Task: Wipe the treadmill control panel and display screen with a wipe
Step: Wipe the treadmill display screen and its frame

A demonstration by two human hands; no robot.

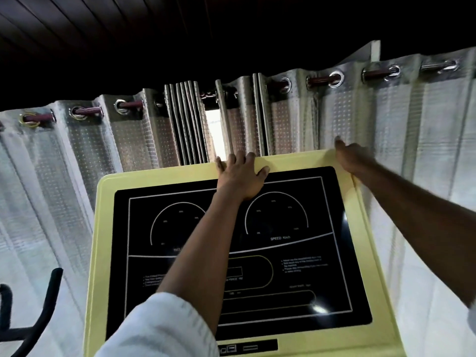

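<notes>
risk is that the black display screen [332, 240] gets smeared by bare skin rather than cleaned, as no wipe shows under either hand. left hand [239, 176] lies flat on the top rim of the yellow control panel [103, 253], fingers spread, forearm stretched across the screen. right hand [353, 155] reaches the top right corner, too blurred to tell its fingers.

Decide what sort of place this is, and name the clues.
Probably a home workout room: a yellow-framed treadmill console whose black display reads SPEED, black handlebars of what may be another machine, and eyelet curtains across a window.
</notes>
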